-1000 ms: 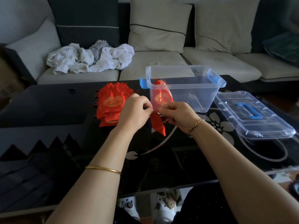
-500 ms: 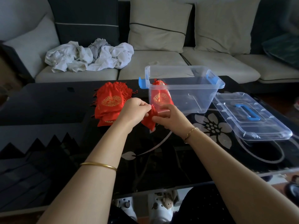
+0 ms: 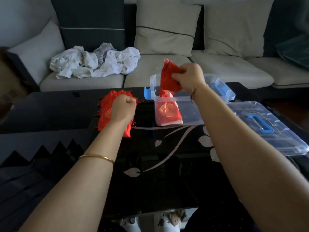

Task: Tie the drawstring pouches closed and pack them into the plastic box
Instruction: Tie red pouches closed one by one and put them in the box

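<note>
Right hand: I see the right hand raised over the far left part of the box, fingers curled and clamped on a pouch.
Held pouch: the red held pouch hangs from that grip, clear of the box rim, with its gathered neck and a small cord loop pointing up and far. I cannot tell whether the cord is knotted.
Left hand: the left hand sits as a fist on top of the pile, knuckles up. Its fingers are drawn together, but I cannot tell whether they hold a cord or a pouch underneath.
Pile: red pouches with gold emblems lie heaped on the table, left of the box and just beside it, with loose cords trailing at the edges.
Packed pouch: one packed pouch stands inside the box against its left wall, neck gathered, gold emblem facing near.
Box: clear plastic with blue latches, open, upright on the far middle of the table.
Lid: the clear lid, with a blue handle, lies flat on the table right of the box, near its right wall.
Wrists: a gold bangle circles the left forearm; a thin bracelet shows at the right wrist.
Background: a sofa stands beyond the table, with crumpled white laundry on its left seat.
</note>
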Demonstrator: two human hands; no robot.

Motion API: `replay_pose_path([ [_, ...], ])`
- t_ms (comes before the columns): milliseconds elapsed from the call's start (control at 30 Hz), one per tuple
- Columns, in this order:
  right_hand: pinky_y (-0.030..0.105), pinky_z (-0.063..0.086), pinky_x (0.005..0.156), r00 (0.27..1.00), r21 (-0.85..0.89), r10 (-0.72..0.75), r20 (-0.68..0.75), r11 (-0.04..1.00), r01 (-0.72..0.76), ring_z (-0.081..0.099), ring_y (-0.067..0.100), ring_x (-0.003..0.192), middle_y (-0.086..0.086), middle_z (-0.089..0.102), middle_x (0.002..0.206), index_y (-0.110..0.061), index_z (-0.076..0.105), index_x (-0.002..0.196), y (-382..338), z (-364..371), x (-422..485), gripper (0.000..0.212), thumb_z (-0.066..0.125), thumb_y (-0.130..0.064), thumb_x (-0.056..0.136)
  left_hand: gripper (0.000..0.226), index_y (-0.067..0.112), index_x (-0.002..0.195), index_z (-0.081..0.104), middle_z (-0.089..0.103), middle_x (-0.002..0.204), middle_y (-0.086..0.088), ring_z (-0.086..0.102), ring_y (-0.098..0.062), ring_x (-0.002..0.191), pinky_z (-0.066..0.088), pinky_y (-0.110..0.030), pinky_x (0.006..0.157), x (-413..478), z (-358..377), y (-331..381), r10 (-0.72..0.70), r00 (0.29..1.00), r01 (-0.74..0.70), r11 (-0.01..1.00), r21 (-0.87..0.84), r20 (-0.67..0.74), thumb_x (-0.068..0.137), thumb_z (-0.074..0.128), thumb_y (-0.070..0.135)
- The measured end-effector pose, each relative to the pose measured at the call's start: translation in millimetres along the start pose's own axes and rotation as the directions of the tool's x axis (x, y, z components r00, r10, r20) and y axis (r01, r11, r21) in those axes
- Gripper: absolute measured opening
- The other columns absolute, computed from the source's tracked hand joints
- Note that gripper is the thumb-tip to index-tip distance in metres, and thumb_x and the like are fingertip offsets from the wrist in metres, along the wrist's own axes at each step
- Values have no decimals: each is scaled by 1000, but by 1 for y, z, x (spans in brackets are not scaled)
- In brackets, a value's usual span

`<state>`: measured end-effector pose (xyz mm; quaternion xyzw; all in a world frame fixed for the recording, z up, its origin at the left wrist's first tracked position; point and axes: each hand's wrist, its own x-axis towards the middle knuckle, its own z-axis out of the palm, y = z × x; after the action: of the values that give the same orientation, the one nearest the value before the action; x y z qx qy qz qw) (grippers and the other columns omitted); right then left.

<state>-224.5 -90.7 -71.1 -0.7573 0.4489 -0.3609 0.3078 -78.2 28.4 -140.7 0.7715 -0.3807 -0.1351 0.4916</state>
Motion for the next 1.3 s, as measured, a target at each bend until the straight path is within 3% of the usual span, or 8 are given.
replay_pose_path([
  [100,30,54,55,986,-245,137,93,963,-111,65,33,85,18,66,94,1,67,99,0,11,41,21,55,-6,83,29,9,64,57,53,64,-11,53,-28,62,44,-32,56,20,-6,-27,-47,994,72,966,247,-103,88,41,11],
  [167,19,41,36,940,-423,247,236,897,-129,60,21,59,17,68,85,3,65,84,2,20,51,16,52,-6,88,28,5,99,65,60,106,-21,55,-40,100,49,-48,83,29,-10,-41,-156,968,221,896,384,-195,91,45,24],
  [333,21,38,41,789,-652,469,396,749,-118,44,10,23,-3,40,21,-9,48,56,11,35,53,42,41,-8,98,48,4,132,44,39,138,-20,36,-38,127,31,-51,104,39,-22,-69,-339,900,435,731,526,-273,96,48,35],
  [467,22,50,54,912,-451,311,267,877,-167,56,26,64,11,63,58,0,57,84,13,34,60,0,57,1,84,41,7,123,56,50,129,-19,44,-38,121,35,-51,100,50,-22,-87,-351,898,438,759,481,-264,94,52,36],
  [567,29,50,80,978,-438,147,151,896,-67,61,31,100,17,65,109,0,63,110,13,39,55,28,56,1,82,39,8,118,59,57,123,-17,51,-38,115,41,-51,98,54,-22,-92,-366,892,448,802,396,-267,90,58,36],
  [867,31,54,64,957,-38,-60,284,997,74,64,24,68,16,70,84,0,65,94,-16,72,-40,20,47,-6,88,21,7,102,66,67,102,-15,62,-36,96,52,-47,85,41,-29,-94,-387,881,441,880,175,-271,88,56,19],
  [1100,34,50,84,888,25,162,429,981,-191,57,18,92,8,60,101,2,49,125,23,85,-66,60,62,-41,85,15,13,107,61,64,107,-4,61,-18,90,45,-23,61,-15,-32,-63,-172,961,223,945,-240,216,93,56,12],
  [1300,36,54,76,902,518,156,402,774,-365,63,22,88,5,63,91,-8,58,101,49,56,-92,26,60,9,81,16,16,94,60,65,98,-4,59,-16,89,44,-23,65,-55,-12,-42,-121,908,224,949,-223,401,87,60,2],
])
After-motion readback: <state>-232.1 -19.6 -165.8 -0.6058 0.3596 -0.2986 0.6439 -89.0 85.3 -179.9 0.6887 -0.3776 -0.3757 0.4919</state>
